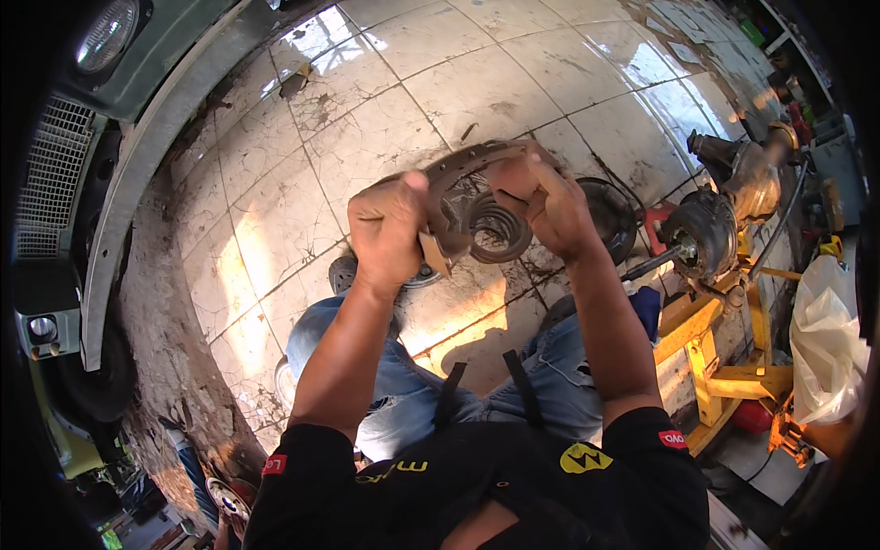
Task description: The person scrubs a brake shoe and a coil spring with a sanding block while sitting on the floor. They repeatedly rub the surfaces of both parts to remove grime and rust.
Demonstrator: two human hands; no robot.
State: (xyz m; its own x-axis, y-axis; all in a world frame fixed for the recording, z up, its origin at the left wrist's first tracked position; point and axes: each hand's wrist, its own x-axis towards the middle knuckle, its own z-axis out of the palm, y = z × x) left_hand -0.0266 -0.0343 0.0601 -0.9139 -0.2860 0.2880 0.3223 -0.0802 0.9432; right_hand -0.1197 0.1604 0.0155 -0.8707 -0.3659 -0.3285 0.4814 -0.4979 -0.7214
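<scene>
A curved, rusty-brown brake shoe (469, 159) is held up in front of me above my knees, with small holes along its band. My left hand (390, 229) is closed round its left end, thumb on top. An angular brown end of the shoe (444, 249) sticks out beside that hand. My right hand (550, 203) is closed at the shoe's right side, fingers curled; a brown flat patch by its fingers is too blurred to name. Beyond and below the shoe, a ringed, coil-like round part (498, 227) lies on the tiled floor.
A dark round drum (600, 220) lies right of my right hand. Farther right, a greasy axle housing (710, 229) rests by a yellow stand (706, 376), near a white plastic bag (828, 339). A vehicle's metal bumper (137, 174) curves along the left. At lower left, another person's hand touches a disc (227, 498).
</scene>
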